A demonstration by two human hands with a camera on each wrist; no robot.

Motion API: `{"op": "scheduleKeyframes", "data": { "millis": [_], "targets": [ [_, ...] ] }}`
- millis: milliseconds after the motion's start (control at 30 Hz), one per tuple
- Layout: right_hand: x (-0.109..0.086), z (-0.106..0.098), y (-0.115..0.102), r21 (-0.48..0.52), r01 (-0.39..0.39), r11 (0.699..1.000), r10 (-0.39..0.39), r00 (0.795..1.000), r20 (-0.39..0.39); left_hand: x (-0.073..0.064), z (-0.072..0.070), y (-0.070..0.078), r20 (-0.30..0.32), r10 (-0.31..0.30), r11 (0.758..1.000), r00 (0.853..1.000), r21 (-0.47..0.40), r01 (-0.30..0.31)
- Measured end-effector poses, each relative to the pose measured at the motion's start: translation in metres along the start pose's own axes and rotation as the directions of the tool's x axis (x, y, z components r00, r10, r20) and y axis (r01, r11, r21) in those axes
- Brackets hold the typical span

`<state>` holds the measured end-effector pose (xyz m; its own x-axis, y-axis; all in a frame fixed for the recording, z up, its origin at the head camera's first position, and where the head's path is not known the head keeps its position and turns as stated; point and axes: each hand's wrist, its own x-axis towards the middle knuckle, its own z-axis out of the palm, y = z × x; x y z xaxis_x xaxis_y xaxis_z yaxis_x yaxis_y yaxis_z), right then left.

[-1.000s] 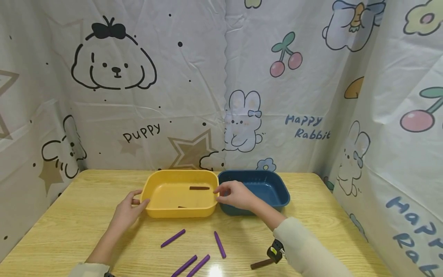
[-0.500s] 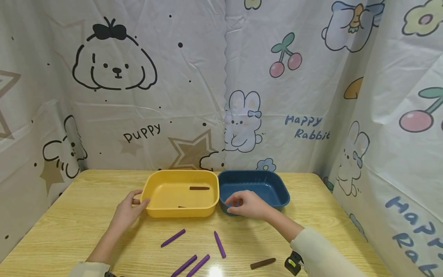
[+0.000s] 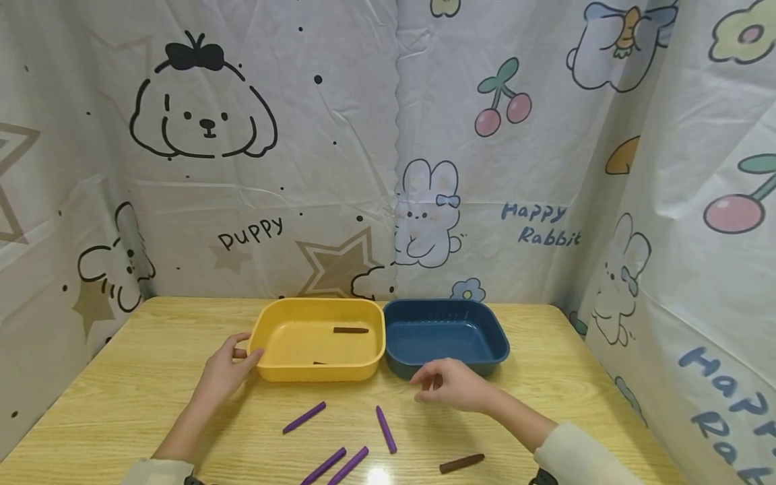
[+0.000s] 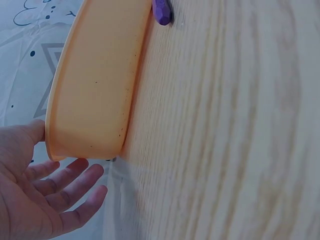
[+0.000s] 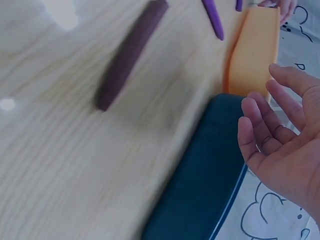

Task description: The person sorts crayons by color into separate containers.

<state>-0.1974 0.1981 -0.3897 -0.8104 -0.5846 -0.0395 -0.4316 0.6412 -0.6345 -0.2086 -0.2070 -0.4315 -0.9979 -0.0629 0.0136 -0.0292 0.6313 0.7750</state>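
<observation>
My left hand point(image 3: 225, 370) holds the left corner of the yellow plastic bin point(image 3: 318, 372), thumb at the rim and fingers along the outer wall. Two brown crayons lie inside; one crayon point(image 3: 350, 330) shows whole, the other only as a sliver above the front rim. With nothing in its loosely bent fingers, my right hand point(image 3: 455, 385) hovers before the dark blue bin point(image 3: 445, 342). On the table, a brown crayon point(image 3: 462, 463) lies below that hand, pointing right. Several purple crayons lie left of it, among them one crayon point(image 3: 386, 429) near the middle.
Both bins stand side by side, touching, at the back of the wooden table point(image 3: 182, 323). A printed curtain point(image 3: 339, 168) hangs right behind them and along both sides. Purple crayons point(image 3: 324, 466) reach the bottom edge of the head view.
My right hand has moved from the yellow bin's right rim, past the blue bin's front, toward me and to the right. The brown crayon on the table is uncovered. My left hand stays put.
</observation>
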Motion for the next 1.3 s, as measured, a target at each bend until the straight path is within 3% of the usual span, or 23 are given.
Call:
{"op": "scheduleKeyframes", "data": {
  "millis": [467, 733, 900, 1300],
  "targets": [
    [-0.034, 0.003, 0.019, -0.030, 0.024, 0.999, -0.020, 0.992, 0.126, 0.001, 0.002, 0.002, -0.004, 0.005, 1.000, 1.000, 0.006, -0.005],
    [-0.050, 0.007, 0.018, -0.045, 0.044, 0.998, -0.034, 0.977, 0.209, 0.001, 0.001, 0.001, -0.005, -0.005, 1.000, 1.000, 0.014, 0.005],
    [-0.056, 0.009, 0.018, -0.100, 0.069, 0.993, -0.044, 0.971, 0.234, 0.001, 0.001, -0.001, -0.006, -0.007, 1.000, 1.000, 0.007, 0.007],
    [-0.060, 0.016, 0.023, -0.123, 0.015, 0.992, 0.023, 0.953, 0.301, 0.001, 0.001, 0.000, -0.011, -0.005, 1.000, 1.000, 0.017, 0.005]
  ]
}}
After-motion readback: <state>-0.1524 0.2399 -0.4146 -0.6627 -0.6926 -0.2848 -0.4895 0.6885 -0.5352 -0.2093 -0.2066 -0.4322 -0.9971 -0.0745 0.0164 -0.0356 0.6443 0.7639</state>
